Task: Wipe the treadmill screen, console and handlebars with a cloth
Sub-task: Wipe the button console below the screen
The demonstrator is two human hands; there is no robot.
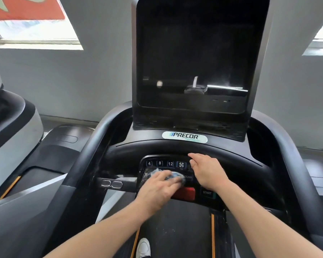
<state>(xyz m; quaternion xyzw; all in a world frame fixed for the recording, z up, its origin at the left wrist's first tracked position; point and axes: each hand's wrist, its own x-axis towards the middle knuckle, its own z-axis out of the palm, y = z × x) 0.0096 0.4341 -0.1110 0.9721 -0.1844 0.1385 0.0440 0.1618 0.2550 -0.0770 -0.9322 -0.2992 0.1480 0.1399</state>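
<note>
The treadmill's dark screen (196,58) stands upright above the black console (185,148). My left hand (158,189) presses a light blue cloth (172,175) flat onto the console's button panel (164,163), just below the number keys. The cloth is mostly hidden under my fingers and looks blurred. My right hand (208,169) rests open on the right part of the panel, fingers pointing left toward the fan key. A curved black handlebar (93,144) runs up the left side, and another handlebar (295,149) runs up the right.
A red stop button (186,192) and a START key (207,192) sit on the panel's lower edge. Metal grip sensors (111,183) lie on the left crossbar. A neighbouring machine (9,131) stands at the left. My white shoe (143,247) is on the belt.
</note>
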